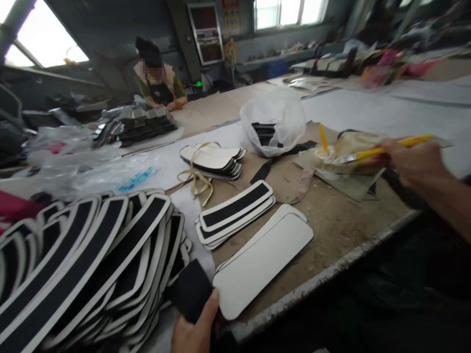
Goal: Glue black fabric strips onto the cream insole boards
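Note:
My left hand (pixel 196 326) is at the bottom edge of the picture, its thumb pressed on a piece of black sheet (pixel 191 289). The thumb tip also meets the near corner of a white rounded panel (pixel 263 260) lying on the table; its other fingers are mostly hidden. On the right, my right hand (pixel 414 159) grips a yellow-handled brush (pixel 371 153). The brush head lies over a glue-smeared container (pixel 353 142), where a second yellow stick (pixel 323 137) stands upright. Beyond the white panel is a small stack of white-edged panels with black strips (pixel 237 206).
A large pile of black-and-white curved panels (pixel 121 245) fills the left. Farther back are tied white panels (pixel 209 159) and a plastic bag with black pieces (pixel 274 122). The table edge (pixel 331 269) runs along the right front. Another person (pixel 158 78) works across the table.

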Demonstrator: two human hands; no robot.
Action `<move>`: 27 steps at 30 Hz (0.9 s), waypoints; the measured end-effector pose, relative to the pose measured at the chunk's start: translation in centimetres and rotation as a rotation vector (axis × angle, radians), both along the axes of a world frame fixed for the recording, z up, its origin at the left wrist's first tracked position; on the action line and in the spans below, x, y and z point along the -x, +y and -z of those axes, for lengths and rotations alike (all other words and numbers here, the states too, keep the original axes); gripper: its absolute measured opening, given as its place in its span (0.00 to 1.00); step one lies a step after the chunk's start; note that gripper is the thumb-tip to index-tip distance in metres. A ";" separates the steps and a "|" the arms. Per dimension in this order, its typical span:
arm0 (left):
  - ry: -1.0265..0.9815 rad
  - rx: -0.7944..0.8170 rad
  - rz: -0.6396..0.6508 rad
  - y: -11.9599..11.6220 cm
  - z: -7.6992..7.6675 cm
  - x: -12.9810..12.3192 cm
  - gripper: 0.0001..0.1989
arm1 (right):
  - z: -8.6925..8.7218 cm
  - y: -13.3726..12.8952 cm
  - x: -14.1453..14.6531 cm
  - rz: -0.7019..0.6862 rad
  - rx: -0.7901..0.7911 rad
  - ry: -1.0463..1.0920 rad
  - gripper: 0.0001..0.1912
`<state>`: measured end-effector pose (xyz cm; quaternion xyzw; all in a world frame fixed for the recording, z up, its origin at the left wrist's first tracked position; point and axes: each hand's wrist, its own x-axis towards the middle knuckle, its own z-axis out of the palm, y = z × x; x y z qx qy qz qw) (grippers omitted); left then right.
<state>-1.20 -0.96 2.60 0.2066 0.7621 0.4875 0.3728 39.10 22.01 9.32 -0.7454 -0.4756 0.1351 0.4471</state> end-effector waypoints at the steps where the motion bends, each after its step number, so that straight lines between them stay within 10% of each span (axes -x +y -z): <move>1: -0.070 0.011 0.019 -1.0 -0.6 -0.5 0.18 | 0.3 -1.3 0.9 -0.028 -0.071 0.166 0.21; 4: -0.180 0.006 0.055 -1.6 -1.7 -1.6 0.14 | 1.1 -6.4 5.3 -0.277 0.009 0.514 0.08; 12: -0.242 -0.040 0.132 -1.7 -1.0 -1.1 0.15 | 3.1 -15.8 19.0 -0.893 0.355 0.615 0.18; 27: -0.206 -0.036 0.059 -2.2 -0.1 -1.3 0.17 | 1.9 -15.4 14.2 -0.628 0.096 -0.152 0.14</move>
